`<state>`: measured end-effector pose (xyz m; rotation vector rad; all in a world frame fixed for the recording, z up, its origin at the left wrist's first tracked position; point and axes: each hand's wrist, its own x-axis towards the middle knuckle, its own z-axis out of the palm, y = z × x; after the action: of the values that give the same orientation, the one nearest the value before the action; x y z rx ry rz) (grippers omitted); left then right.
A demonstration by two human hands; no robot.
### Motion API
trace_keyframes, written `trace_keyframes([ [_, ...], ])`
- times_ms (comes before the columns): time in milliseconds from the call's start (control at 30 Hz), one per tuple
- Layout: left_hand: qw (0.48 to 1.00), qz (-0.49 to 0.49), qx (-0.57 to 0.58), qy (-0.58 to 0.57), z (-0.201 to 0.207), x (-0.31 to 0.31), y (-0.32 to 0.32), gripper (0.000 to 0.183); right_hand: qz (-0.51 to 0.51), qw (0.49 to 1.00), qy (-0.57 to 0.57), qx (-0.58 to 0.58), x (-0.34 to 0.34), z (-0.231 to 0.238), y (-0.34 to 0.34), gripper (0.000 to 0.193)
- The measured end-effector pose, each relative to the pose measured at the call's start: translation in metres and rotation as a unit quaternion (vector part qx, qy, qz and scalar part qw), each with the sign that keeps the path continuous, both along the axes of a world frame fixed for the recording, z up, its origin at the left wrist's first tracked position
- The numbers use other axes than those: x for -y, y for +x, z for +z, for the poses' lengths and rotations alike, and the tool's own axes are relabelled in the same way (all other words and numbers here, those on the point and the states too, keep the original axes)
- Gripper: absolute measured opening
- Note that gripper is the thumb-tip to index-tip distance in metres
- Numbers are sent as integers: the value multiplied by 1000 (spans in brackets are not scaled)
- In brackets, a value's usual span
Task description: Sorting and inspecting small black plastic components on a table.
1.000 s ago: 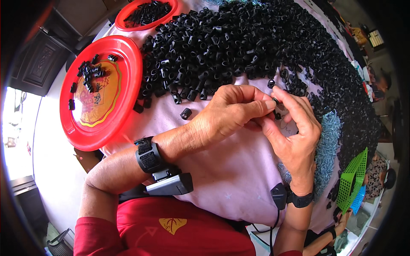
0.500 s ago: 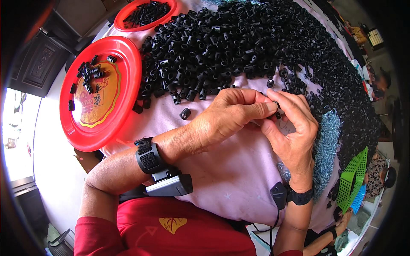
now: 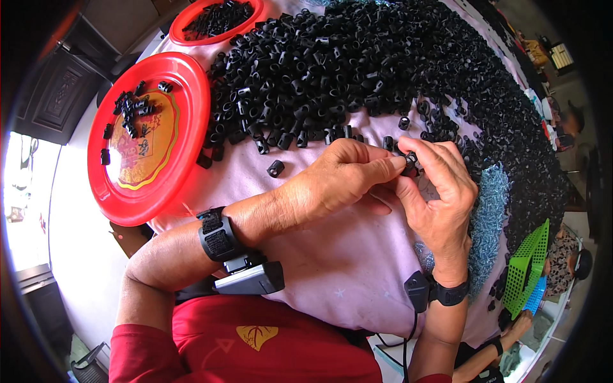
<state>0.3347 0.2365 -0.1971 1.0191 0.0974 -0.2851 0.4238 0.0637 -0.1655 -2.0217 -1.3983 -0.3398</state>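
My left hand (image 3: pixel 348 175) and my right hand (image 3: pixel 440 198) meet over the cloth, fingertips closed round one small black plastic piece (image 3: pixel 410 164). Left thumb and forefinger pinch it from one side, and right thumb and forefinger grip it from the other. The fingers cover part of it, so its full shape cannot be made out. Just beyond my fingertips lies a large heap of short, hollow black plastic cylinders (image 3: pixel 300 83). One loose black cylinder (image 3: pixel 276 168) rests on the cloth above my left forearm.
A round red plate (image 3: pixel 201 121) on the left holds several black pieces. Another red dish (image 3: pixel 175 29) behind it is full of black parts. Blue glittery mesh (image 3: pixel 490 223) and a green perforated basket (image 3: pixel 527 271) are at the right, beside another person's hand (image 3: pixel 520 324). Pink cloth (image 3: pixel 345 268) covers the table.
The black piece shows more between my fingertips and has turned a little. My left hand's lower fingers have spread into view beneath it. Both arms stay nearly in place.
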Motion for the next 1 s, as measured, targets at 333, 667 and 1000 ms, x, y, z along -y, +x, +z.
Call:
trace_keyframes([
  [333,1000,7,10,6,1,-4,-7,40,21,1000,6,2,-6,-3,-3,39],
  [667,990,134,43,-27,10,-4,-18,31,-120,963,16,-240,5,11,-21,32],
  [1000,851,419,45,-314,-1,-158,-95,31,-21,993,-34,-109,-2,5,-5,16],
])
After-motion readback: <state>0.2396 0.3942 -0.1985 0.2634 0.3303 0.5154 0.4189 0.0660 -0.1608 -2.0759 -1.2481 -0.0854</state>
